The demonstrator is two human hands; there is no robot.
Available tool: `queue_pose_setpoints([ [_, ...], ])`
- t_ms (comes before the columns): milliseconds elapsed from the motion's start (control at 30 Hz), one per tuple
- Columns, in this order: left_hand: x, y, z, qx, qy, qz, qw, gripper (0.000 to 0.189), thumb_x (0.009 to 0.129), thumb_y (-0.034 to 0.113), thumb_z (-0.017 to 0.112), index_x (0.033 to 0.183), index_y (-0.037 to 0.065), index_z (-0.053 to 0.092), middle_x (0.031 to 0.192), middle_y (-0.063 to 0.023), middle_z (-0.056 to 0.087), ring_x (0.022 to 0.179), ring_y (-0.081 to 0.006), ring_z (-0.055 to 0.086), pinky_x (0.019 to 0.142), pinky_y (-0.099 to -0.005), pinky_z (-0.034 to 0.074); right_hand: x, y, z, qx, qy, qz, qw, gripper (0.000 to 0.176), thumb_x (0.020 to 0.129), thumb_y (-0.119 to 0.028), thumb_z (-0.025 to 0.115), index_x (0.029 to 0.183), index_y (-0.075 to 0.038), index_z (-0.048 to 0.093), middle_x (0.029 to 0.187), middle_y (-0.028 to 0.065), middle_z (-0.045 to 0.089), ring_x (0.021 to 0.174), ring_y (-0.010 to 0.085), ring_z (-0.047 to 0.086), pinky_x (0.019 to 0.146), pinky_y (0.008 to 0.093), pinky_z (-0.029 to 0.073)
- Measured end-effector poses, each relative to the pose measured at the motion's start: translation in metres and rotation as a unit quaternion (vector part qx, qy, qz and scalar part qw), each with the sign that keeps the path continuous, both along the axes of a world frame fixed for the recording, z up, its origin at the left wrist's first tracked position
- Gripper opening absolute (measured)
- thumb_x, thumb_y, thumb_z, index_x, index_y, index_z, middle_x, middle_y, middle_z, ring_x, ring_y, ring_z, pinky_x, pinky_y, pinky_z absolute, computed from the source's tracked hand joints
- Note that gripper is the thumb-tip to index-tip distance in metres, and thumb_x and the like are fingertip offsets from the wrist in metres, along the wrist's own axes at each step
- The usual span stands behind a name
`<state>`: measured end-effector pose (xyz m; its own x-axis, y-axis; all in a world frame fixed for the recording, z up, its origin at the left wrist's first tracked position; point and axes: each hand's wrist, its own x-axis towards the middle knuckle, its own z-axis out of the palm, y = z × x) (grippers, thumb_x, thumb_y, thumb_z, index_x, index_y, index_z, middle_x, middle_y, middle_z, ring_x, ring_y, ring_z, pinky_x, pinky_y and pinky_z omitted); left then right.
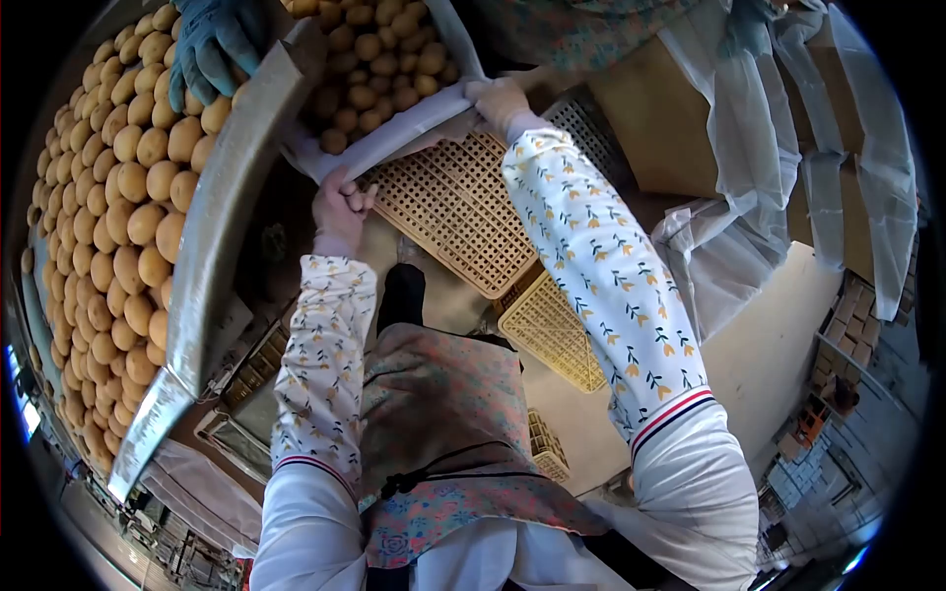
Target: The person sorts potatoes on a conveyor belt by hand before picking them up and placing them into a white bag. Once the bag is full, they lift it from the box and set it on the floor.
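A box (pixel 409 128) with a whitish liner over its rim is partly filled with round yellow-brown fruits (pixel 379 64). My left hand (pixel 342 207) is closed on the near left corner of its rim, fingers curled. My right hand (pixel 498 100) grips the near right corner, with fingertips partly hidden by the liner. Below the box is a yellow plastic crate (pixel 458 212) with a grid of holes. Along my left side, a large heap of the same fruits (pixel 118 236) lies behind a metal edge (pixel 232 197).
A co-worker's blue-gloved hand (pixel 212 49) rests on the heap; another gloved hand (pixel 746 25) is at the top right. Cardboard boxes (pixel 650 118) with clear plastic liners (pixel 734 246) stand to the right. Another yellow crate (pixel 552 330) sits lower, near the floor.
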<state>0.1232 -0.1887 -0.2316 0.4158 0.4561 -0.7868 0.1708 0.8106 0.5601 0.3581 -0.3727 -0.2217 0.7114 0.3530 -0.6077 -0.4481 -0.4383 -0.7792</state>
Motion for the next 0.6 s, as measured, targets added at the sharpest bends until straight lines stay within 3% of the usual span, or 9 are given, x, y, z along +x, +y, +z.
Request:
queue_pose_setpoints([
  [167, -0.056, -0.041, 0.021, 0.087, -0.019, -0.087, 0.992, 0.036, 0.099, 0.026, 0.053, 0.067, 0.011, 0.045, 0.052, -0.0009, 0.036, 0.042, -0.0198, 0.037, 0.087, -0.0442, 0.054, -0.07, -0.054, 0.022, 0.03, 0.001, -0.012, 0.999, 0.035, 0.088, -0.026, 0.063, 0.082, 0.008, 0.068, 0.061, 0.0121, 0.065, 0.05, 0.0191, 0.063, 0.049, 0.0308, 0.052],
  [300, -0.108, -0.108, 0.038, 0.073, 0.012, -0.182, 0.981, 0.055, 0.1, 0.037, 0.053, 0.051, 0.015, 0.043, 0.045, -0.0027, 0.039, 0.046, -0.0223, 0.05, 0.079, -0.0394, 0.054, -0.115, -0.133, -0.007, 0.019, -0.021, 0.003, 1.0, 0.039, 0.089, -0.029, 0.062, 0.071, 0.005, 0.066, 0.058, 0.011, 0.062, 0.047, 0.017, 0.06, 0.047, 0.0312, 0.049],
  [367, -0.13, -0.15, 0.059, -0.004, 0.052, -0.176, 0.983, 0.062, 0.101, 0.042, 0.051, 0.045, 0.016, 0.042, 0.044, -0.0041, 0.043, 0.045, -0.0227, 0.052, 0.076, -0.0373, 0.054, -0.146, -0.174, 0.021, -0.005, 0.015, 0.002, 1.0, 0.041, 0.09, -0.03, 0.063, 0.066, 0.003, 0.064, 0.055, 0.0091, 0.06, 0.045, 0.0149, 0.057, 0.045, 0.0303, 0.047],
  [433, -0.165, -0.185, 0.063, 0.058, 0.047, -0.303, 0.95, 0.062, 0.103, 0.043, 0.048, 0.048, 0.014, 0.046, 0.045, -0.0044, 0.045, 0.045, -0.0214, 0.052, 0.076, -0.0379, 0.054, -0.173, -0.224, 0.033, 0.009, 0.04, 0.016, 0.999, 0.043, 0.092, -0.031, 0.064, 0.065, 0.002, 0.063, 0.053, 0.0058, 0.057, 0.045, 0.012, 0.055, 0.043, 0.0272, 0.043],
  [500, -0.197, -0.227, 0.058, -0.021, 0.055, -0.342, 0.938, 0.062, 0.104, 0.045, 0.045, 0.051, 0.013, 0.048, 0.046, -0.0046, 0.048, 0.049, -0.0187, 0.055, 0.079, -0.0381, 0.054, -0.2, -0.266, 0.056, -0.007, 0.015, 0.009, 1.0, 0.043, 0.094, -0.031, 0.066, 0.065, 0.0, 0.062, 0.052, 0.0022, 0.054, 0.045, 0.0093, 0.053, 0.041, 0.0244, 0.039],
  [600, -0.223, -0.297, 0.083, -0.128, 0.065, -0.386, 0.911, 0.065, 0.106, 0.048, 0.039, 0.054, 0.011, 0.053, 0.05, -0.005, 0.054, 0.053, -0.0153, 0.057, 0.073, -0.0358, 0.055, -0.225, -0.344, 0.079, -0.049, 0.116, -0.016, 0.992, 0.04, 0.094, -0.031, 0.067, 0.068, -0.001, 0.062, 0.056, 0.0006, 0.055, 0.046, 0.0085, 0.053, 0.041, 0.0241, 0.039],
])
